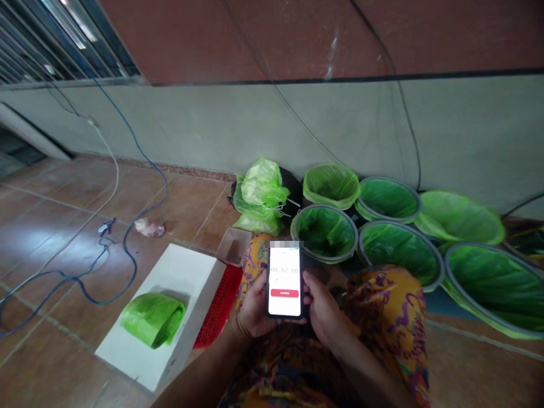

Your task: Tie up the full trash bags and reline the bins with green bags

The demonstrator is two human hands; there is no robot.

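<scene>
Both my hands hold a smartphone upright over my lap. Its lit white screen shows the digits 00 02 00 and a red button. My left hand grips the left edge, and my right hand closes on the right edge; some fingers are hidden behind the phone. To my left, a folded green plastic bag roll lies on a white box. A red perforated basket sits between that box and my leg.
Several bins lined with green bags, including a front one, stand at the right by the wall. Stuffed green bags lean there too. A clear plastic tub sits before them. A blue cable loops over the tiled floor at left.
</scene>
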